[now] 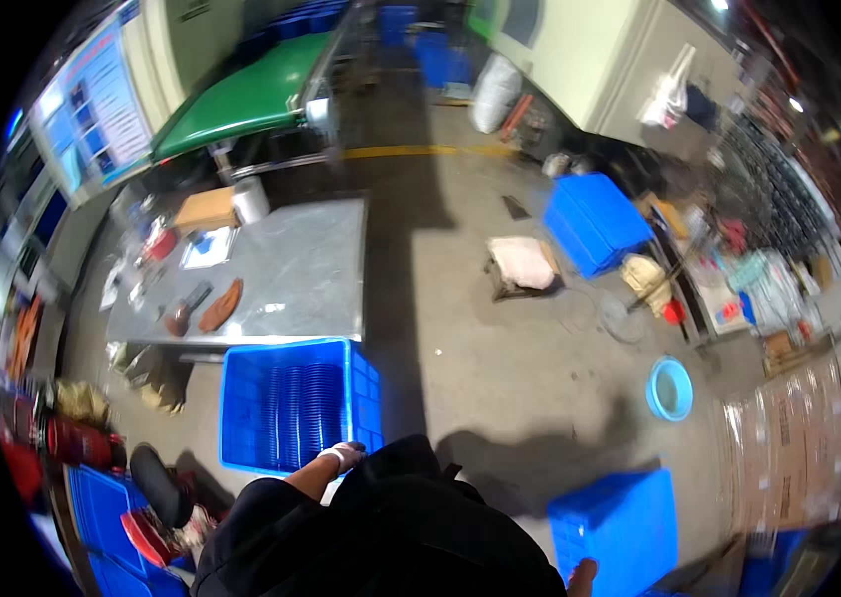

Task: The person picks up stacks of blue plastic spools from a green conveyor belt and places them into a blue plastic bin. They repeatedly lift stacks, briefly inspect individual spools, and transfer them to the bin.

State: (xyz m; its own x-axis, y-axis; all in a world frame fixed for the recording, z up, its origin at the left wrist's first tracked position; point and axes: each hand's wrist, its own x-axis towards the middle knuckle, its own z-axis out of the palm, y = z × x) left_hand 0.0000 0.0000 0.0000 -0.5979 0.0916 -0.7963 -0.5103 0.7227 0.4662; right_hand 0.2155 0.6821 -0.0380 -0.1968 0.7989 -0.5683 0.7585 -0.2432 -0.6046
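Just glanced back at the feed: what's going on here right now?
A person in black stands between two blue containers. The left hand, in a pale glove, is at the near right corner of an open blue crate that holds rows of thin blue pieces. The right hand is at the near side of a second blue box. How firmly either hand grips is unclear. A metal table stands just beyond the crate.

Worn on the person's head, the left of two side-by-side fisheye cameras looks down and forward: the black-clothed torso (371,532) looms nearest at the lower edge, the metal surface (306,254) sits at middle range, and the green conveyor belt (251,90) lies farther off.
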